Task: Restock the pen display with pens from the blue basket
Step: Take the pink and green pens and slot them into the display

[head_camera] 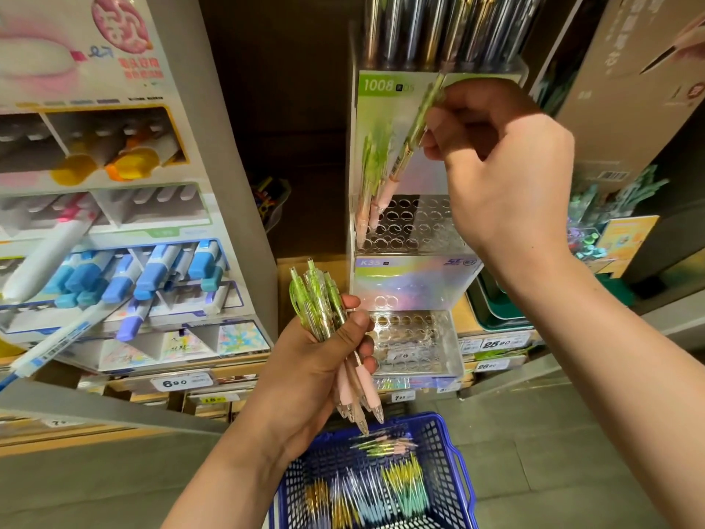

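My left hand (324, 360) grips a bunch of green pens with pink grips (324, 311), tips down, above the blue basket (446, 444). My right hand (507, 166) pinches one green pen (414, 135) and holds it tilted, its pink tip at the clear holed rack (423, 223) of the pen display. A few green pens (368, 185) stand in the rack's left holes. A lower holed tier (412, 341) holds no pens. The basket contains more green, yellow, teal and gold pens (377, 486).
A marker display (114, 231) with blue, purple and yellow markers fills the left shelf. Dark pens (431, 28) stand in a tier above the rack. Price tags (179, 381) line the shelf edge. A cardboard box (629, 89) and more stock sit at the right.
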The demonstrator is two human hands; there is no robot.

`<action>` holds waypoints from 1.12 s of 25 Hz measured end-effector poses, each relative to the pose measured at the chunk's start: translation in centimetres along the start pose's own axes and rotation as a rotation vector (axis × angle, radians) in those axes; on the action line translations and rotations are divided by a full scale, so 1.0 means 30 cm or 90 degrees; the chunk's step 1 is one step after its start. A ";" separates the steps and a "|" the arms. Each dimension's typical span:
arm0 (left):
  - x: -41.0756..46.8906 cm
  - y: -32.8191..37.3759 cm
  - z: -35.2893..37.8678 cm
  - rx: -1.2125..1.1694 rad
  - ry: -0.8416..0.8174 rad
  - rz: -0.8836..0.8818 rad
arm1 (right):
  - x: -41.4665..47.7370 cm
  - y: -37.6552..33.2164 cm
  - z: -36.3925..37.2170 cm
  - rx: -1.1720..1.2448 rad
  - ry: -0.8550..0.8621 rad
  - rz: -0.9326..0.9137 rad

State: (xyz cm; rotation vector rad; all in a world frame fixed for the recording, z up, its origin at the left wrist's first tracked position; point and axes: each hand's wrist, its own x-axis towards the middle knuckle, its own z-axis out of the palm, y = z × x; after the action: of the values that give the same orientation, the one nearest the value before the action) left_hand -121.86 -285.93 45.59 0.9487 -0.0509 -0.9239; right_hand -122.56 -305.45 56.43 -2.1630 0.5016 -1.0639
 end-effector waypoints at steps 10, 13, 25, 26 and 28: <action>0.009 0.011 -0.004 0.002 0.013 -0.011 | -0.022 0.047 0.059 -0.078 -0.155 0.001; 0.014 0.014 -0.005 -0.009 0.036 -0.016 | -0.021 0.043 0.061 -0.067 -0.164 0.014; -0.003 0.020 0.015 0.117 -0.040 0.015 | -0.215 -0.033 0.009 0.000 -0.512 0.333; -0.005 0.017 0.017 0.125 -0.043 0.018 | -0.221 -0.032 0.010 0.001 -0.499 0.335; -0.007 0.012 0.022 0.128 -0.035 0.015 | -0.214 -0.036 0.010 0.005 -0.478 0.344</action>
State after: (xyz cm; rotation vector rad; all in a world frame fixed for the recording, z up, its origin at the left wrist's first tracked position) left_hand -122.03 -286.14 46.33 1.1064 -0.2041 -0.9354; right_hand -126.09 -300.81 53.56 -2.0463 0.6491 0.0522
